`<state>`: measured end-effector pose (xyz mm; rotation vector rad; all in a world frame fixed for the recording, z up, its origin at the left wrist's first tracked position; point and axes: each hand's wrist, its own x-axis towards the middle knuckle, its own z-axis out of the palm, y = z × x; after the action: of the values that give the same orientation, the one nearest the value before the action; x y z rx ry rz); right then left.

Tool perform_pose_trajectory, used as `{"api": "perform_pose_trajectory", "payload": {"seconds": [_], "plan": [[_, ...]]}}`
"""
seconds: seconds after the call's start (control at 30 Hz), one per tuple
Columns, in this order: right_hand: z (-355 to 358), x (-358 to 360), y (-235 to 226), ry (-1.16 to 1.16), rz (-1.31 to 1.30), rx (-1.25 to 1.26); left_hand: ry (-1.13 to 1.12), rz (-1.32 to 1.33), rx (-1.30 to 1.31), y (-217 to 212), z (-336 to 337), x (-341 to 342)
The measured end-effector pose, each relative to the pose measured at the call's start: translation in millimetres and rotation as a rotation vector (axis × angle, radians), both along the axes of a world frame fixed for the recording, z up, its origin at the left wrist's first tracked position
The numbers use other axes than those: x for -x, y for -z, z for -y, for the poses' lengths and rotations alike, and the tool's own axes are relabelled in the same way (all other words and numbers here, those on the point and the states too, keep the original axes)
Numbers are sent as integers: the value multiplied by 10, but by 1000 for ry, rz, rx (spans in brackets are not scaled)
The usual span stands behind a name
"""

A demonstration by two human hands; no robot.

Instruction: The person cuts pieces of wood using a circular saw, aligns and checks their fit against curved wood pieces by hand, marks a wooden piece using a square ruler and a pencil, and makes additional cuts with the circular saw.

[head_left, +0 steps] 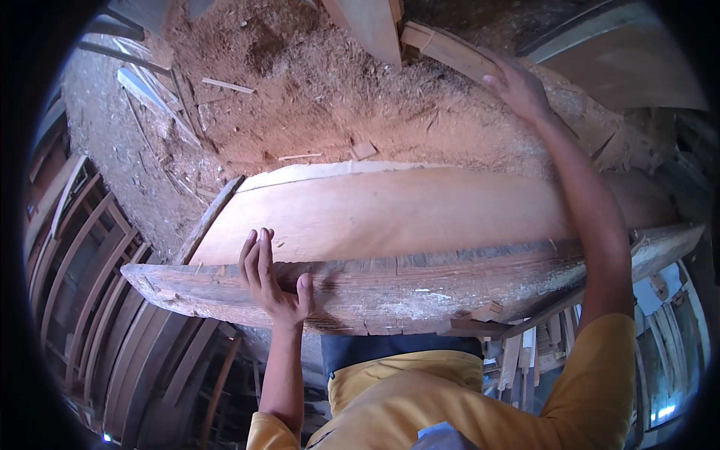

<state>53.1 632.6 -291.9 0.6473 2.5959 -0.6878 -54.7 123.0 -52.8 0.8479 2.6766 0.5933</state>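
Note:
A long weathered timber (pixel 420 292) lies crosswise in front of my body, its surface rough and patched with white. Against its upper edge my left hand (pixel 274 281) rests with fingers stretched out and thumb apart, gripping nothing. Beyond the timber spreads a smooth pale wooden panel (pixel 390 210). My right arm reaches far over this panel. At the far right, my right hand (pixel 521 88) is closed around the near end of a narrow curved piece of wood (pixel 450 52). Some of those fingers are hidden behind the wood.
Sawdust (pixel 300 97) covers the ground beyond the panel, with a small wood offcut (pixel 363 150) on it. A dark batten (pixel 212 220) borders the panel's left end. Curved ribs (pixel 90 285) stand at left. A large board (pixel 626 60) is at far right.

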Motion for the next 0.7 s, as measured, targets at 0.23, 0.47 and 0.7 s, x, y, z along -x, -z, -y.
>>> {"api": "perform_pose_trajectory", "payload": {"seconds": [0.23, 0.47, 0.7], "plan": [[40, 60, 34, -34, -15, -10, 5, -11, 17, 7, 24, -2], [124, 296, -121, -141, 56, -61, -5, -4, 29, 8, 23, -12], [278, 698, -250, -159, 140, -167, -6, 2, 30, -9, 43, -16]]}}
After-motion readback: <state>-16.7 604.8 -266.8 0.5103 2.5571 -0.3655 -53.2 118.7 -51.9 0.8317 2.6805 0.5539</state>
